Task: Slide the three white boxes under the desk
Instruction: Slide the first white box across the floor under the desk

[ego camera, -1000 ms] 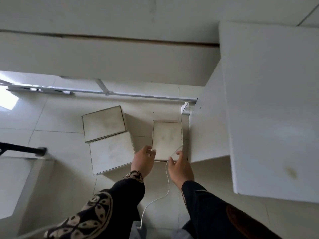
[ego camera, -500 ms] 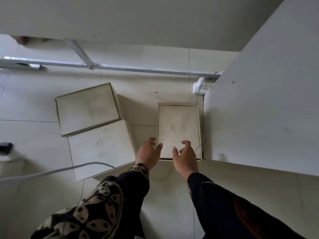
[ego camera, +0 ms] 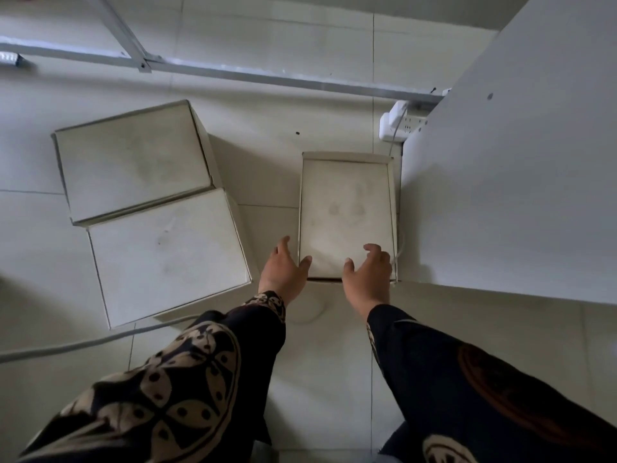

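Item: narrow white box point(ego camera: 345, 215), centre-right of frame, lying beside the desk panel point(ego camera: 500, 178). The white cable seen draped over it a second ago is now lying clear. Left hand point(ego camera: 283, 272) and right hand point(ego camera: 367, 274) are reaching apart, fingers spread, touching its near edge, clamping nothing. Two other boxes point(ego camera: 147, 208) are sitting at left.

Both arms are covered in long dark sleeves that end at the wrists, leaving the left hand point(ego camera: 283, 272) and right hand point(ego camera: 367, 279) bare. The left sleeve point(ego camera: 187, 379) carries a large cream flower pattern with dots, and a patterned cuff. The right sleeve point(ego camera: 467, 379) is plainer, with a rust-brown round motif and a cream one below.
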